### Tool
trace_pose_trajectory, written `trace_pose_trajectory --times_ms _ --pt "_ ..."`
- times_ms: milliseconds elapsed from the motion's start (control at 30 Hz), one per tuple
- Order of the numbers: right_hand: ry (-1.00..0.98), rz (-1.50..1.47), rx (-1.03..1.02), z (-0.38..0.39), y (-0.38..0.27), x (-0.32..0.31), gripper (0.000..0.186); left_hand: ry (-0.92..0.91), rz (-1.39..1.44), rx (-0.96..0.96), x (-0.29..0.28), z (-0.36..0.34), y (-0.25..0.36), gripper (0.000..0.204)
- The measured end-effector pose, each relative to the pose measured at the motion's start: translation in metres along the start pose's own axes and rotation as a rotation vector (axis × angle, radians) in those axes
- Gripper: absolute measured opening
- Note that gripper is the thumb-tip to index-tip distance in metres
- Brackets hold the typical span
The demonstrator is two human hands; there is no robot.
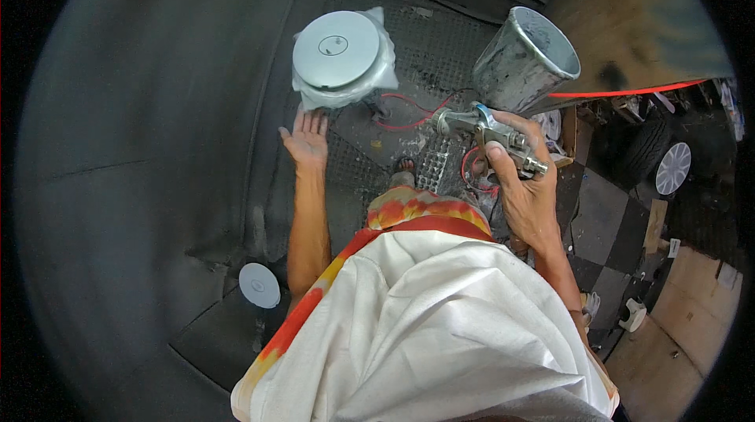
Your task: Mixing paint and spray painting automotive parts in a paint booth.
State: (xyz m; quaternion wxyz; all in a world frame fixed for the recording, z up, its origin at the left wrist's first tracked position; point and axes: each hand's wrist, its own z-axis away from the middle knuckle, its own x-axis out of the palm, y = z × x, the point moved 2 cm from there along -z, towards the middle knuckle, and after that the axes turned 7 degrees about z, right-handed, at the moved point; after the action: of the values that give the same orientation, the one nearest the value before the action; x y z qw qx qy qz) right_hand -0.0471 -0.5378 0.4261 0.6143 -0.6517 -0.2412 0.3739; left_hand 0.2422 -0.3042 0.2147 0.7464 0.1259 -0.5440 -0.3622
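Observation:
My right hand is wrapped round a metal spray gun, its nozzle pointing left. A large paint-smeared grey metal cup, open at the top, rises beside the gun and appears joined to it; my hand hides part of the join. My left hand is open, palm up, fingers stretched. Just past its fingertips is a round white disc-shaped cover with a small oval mark in its middle. Crumpled whitish wrapping shows around and under the disc. Whether my fingertips touch the wrapping, I cannot tell.
A second white disc lies at lower left, by the dark wall. Red hose loops over the stained floor near my foot. On the right are a wooden board, a tyre and a silver wheel cover.

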Motion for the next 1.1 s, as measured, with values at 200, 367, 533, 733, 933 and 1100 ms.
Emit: trace_pose_trajectory --times_ms 200,367,533,733,933,1100 --pt "0.189 0.121 -0.08 -0.023 0.007 -0.017 0.03 0.037 0.047 -0.118 -0.026 0.006 -0.014 0.081" --pt "0.329 0.192 -0.193 -0.03 0.019 -0.026 0.029 -0.019 0.112 -0.341 -0.001 0.04 -0.068 0.084" --pt "0.143 0.099 -0.031 -0.016 0.01 -0.006 0.03 -0.116 0.448 -0.374 0.044 0.05 -0.084 0.082" --pt "-0.044 -0.104 0.009 0.003 -0.002 0.021 0.031 -0.103 0.619 -0.377 0.036 0.039 -0.081 0.079" --pt "0.014 0.104 -0.024 -0.013 0.014 0.012 0.031 0.002 0.415 -0.255 0.009 0.008 -0.041 0.079" --pt "0.155 0.225 -0.092 -0.029 0.011 -0.012 0.029 -0.152 0.21 -0.131 0.002 -0.034 0.007 0.078"
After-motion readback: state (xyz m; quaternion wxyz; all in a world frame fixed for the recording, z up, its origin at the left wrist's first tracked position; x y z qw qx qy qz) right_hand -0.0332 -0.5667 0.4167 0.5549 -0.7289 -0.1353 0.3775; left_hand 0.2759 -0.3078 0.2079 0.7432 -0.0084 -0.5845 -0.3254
